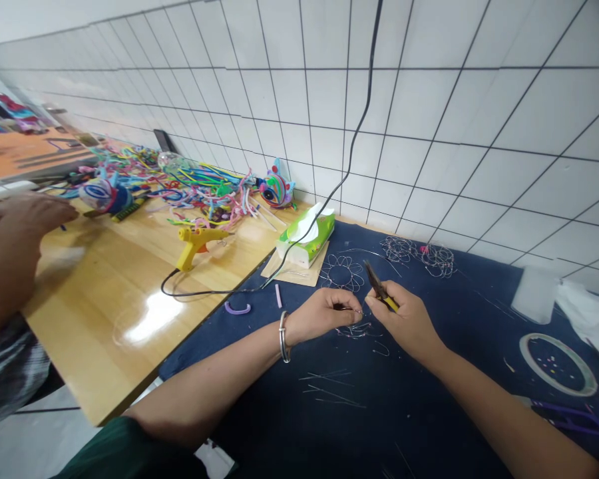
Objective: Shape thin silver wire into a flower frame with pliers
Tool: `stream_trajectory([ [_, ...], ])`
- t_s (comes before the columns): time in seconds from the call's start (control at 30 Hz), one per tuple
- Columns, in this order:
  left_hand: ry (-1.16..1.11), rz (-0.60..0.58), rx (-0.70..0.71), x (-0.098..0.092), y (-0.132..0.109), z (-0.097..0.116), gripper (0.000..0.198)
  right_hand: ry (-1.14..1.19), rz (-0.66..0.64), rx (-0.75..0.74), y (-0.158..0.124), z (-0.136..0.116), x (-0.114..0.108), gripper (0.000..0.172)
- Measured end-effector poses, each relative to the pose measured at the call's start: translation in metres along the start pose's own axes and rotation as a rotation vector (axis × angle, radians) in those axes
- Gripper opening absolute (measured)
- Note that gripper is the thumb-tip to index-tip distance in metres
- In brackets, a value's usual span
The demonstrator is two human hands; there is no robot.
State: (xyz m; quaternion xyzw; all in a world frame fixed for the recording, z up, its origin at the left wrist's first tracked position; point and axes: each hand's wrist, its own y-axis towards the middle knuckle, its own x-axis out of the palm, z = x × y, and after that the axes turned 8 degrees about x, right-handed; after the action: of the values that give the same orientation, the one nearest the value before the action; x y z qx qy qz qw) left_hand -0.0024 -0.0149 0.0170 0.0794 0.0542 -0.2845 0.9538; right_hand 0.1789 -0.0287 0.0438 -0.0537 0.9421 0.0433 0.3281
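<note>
My left hand, with a silver bangle at the wrist, pinches the end of a thin wire piece; its details are too small to make out. Close beside it, my right hand grips pliers with yellow handles, their dark jaws pointing up and left. Beneath the hands lies a cluster of looped wire on the dark blue cloth. A wire flower shape rests just behind them. Several straight wire lengths are scattered nearer me.
Left are a yellow glue gun, a tissue pack and a heap of coloured pipe cleaners. Another person's hand rests over the wooden table. Wire coils, a white ring and purple-handled scissors lie right.
</note>
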Motion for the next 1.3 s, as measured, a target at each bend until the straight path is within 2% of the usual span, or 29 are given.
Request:
stream_trajectory([
  [0.2,0.061,-0.021,-0.017,0.000,0.001,0.001,0.014,0.031,-0.033,0.055,-0.001,-0.003,0.000,0.016],
  [0.4,0.080,-0.061,-0.005,-0.001,0.000,0.003,0.013,0.132,-0.121,0.150,0.002,0.001,0.001,0.019],
  [0.53,-0.025,-0.063,-0.026,0.000,0.000,0.002,0.013,0.187,-0.167,0.176,0.004,0.002,-0.001,0.019],
  [0.67,-0.181,-0.035,-0.067,0.002,0.000,0.000,0.014,0.157,-0.187,0.139,0.005,0.003,-0.005,0.021],
  [0.9,-0.336,-0.051,-0.086,0.003,0.001,-0.003,0.014,0.198,-0.178,0.111,0.006,0.006,-0.020,0.028],
  [1.0,-0.386,-0.061,-0.066,0.002,0.000,-0.002,0.015,0.089,-0.132,0.109,0.002,0.017,-0.028,0.029],
  [1.07,-0.403,-0.073,-0.045,0.001,0.000,-0.002,0.015,-0.130,-0.101,0.071,-0.003,0.030,-0.030,0.029],
  [1.13,-0.407,-0.082,-0.035,0.001,-0.001,-0.002,0.016,-0.320,-0.097,-0.074,-0.009,0.044,-0.031,0.026],
  [1.23,-0.377,-0.091,-0.043,0.000,-0.001,-0.002,0.016,-0.482,-0.028,-0.298,-0.018,0.059,-0.030,0.022],
  [1.3,-0.346,-0.096,-0.046,0.001,-0.001,-0.001,0.016,-0.541,0.003,-0.392,-0.022,0.059,-0.030,0.020],
])
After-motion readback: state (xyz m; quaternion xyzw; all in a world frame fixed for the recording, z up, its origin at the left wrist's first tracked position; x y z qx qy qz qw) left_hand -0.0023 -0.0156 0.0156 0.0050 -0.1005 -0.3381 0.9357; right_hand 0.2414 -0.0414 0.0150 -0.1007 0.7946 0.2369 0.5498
